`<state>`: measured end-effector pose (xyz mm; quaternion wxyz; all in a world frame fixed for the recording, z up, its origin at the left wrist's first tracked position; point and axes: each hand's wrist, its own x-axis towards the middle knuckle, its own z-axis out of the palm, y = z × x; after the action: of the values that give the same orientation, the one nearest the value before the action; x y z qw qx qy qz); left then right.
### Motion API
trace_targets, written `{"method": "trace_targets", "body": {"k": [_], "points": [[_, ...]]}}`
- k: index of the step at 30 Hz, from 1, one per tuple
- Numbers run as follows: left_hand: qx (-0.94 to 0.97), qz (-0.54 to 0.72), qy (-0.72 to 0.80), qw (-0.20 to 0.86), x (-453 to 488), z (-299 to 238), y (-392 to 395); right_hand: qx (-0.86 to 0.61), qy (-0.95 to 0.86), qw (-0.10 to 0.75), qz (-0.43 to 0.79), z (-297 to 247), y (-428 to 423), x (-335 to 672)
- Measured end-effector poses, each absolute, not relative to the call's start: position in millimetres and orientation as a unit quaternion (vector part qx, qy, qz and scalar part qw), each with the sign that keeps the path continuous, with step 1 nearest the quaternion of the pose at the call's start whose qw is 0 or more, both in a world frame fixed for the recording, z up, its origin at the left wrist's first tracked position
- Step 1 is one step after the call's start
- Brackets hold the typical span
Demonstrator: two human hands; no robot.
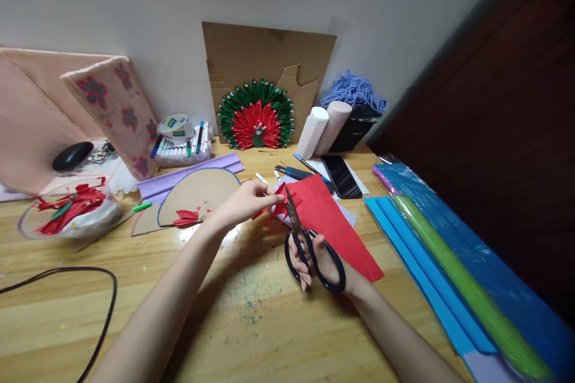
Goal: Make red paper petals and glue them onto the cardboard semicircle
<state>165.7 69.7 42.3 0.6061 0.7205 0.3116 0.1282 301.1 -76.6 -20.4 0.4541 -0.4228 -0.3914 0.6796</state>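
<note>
My right hand (314,260) has its fingers through the black loops of a pair of scissors (293,215), whose blades point up and away from me. The blade tips lie at a small piece of red crepe paper. My left hand (251,200) pinches red paper between thumb and fingertips, just left of the blades. A large sheet of red crepe paper (339,224) lies under and right of the scissors. Left of my left hand, cut red petals (186,217) rest on a rounded cardboard piece (200,188) with a blue edge.
A green and red paper peacock fan (256,116) leans on cardboard (269,48) at the wall. A phone (342,176) lies behind the red sheet. Rolled papers (453,257) line the right; a bowl of red scraps (74,209) and a black cable (112,299) are left.
</note>
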Motion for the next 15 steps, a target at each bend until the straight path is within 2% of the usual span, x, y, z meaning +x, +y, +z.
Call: {"method": "trace_targets", "body": {"k": [15], "points": [[0.709, 0.134, 0.322, 0.613, 164.9, 45.5, 70.9, -0.457, -0.386, 0.460, 0.656, -22.3, -75.2, 300.9]]}}
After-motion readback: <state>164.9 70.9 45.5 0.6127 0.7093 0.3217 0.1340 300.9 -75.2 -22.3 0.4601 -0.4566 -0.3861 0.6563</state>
